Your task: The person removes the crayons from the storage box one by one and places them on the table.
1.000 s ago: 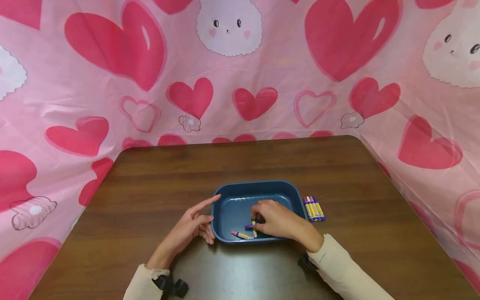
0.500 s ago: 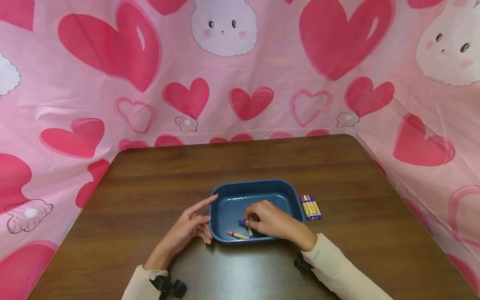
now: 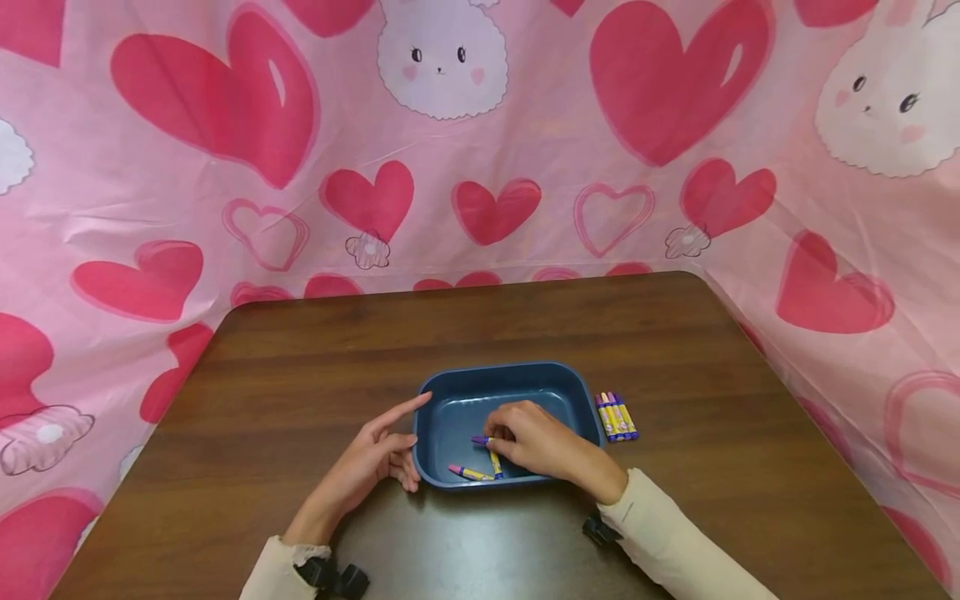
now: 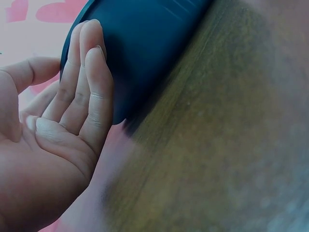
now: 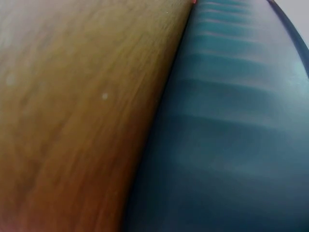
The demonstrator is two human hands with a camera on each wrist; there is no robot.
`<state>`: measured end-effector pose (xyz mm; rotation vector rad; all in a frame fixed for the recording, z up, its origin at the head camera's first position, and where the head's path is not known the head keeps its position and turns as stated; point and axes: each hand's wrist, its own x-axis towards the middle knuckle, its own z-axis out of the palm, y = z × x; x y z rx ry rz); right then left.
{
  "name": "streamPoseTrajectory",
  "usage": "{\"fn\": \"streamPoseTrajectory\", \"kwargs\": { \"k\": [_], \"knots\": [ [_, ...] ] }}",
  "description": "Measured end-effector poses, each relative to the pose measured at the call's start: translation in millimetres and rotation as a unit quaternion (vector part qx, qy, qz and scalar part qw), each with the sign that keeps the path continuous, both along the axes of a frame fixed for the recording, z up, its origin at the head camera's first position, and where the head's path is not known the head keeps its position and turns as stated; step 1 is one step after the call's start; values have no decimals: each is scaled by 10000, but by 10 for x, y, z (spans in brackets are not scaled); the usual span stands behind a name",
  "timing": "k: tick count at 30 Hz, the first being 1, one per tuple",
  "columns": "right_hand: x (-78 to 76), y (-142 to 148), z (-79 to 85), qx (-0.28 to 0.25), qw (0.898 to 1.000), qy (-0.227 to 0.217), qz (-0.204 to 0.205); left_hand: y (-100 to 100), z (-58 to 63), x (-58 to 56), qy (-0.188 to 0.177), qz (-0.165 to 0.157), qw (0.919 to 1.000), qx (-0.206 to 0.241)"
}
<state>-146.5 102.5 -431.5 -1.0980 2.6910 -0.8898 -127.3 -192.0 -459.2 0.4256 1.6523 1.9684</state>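
Observation:
A dark blue rectangular tray (image 3: pixel 510 371) stands on the wooden table. My left hand (image 3: pixel 367 462) rests against its left side, index finger stretched to the rim; the left wrist view shows the fingers (image 4: pixel 99 92) laid straight along the outer wall. My right hand (image 3: pixel 536 437) reaches inside over the near wall and pinches a purple crayon (image 3: pixel 480 440) between thumb and fingers. Below it on the tray floor lie a yellow-wrapped crayon (image 3: pixel 495 463), its upper end near the thumb, and a pink-tipped crayon (image 3: pixel 471 473). The right wrist view shows only the tray's outer wall (image 5: pixel 227 130) and table.
Several yellow-wrapped crayons (image 3: pixel 617 418) lie side by side on the table (image 3: pixel 720 467), just right of the tray. A pink cloth (image 3: pixel 435 217) with hearts and rabbit faces hangs behind the table and along both sides.
My right hand has shifted slightly left inside the tray with the purple crayon, uncovering more of the yellow-wrapped crayon. The left hand keeps its place on the tray. The head view has turned slightly.

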Motion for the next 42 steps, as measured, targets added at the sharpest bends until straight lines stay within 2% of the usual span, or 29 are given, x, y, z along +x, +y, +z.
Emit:
{"fn": "streamPoseTrajectory", "kwargs": {
  "k": [13,20,28,35,42],
  "knots": [
    [5,-2,-1,-11,10000,-23,-52,-11,-6,2,-19,-17,10000,14],
    [29,23,5,124,9996,-82,-242,8,-35,12,-14,-62,10000,8],
    [93,96,128,37,9991,54,-407,-7,-5,10,37,-45,10000,38],
    [205,265,251,-211,9960,511,-702,1,2,8,26,-10,10000,39],
    [278,434,265,-601,9898,791,-1017,0,-27,3,-17,-17,10000,85]
  ]
}}
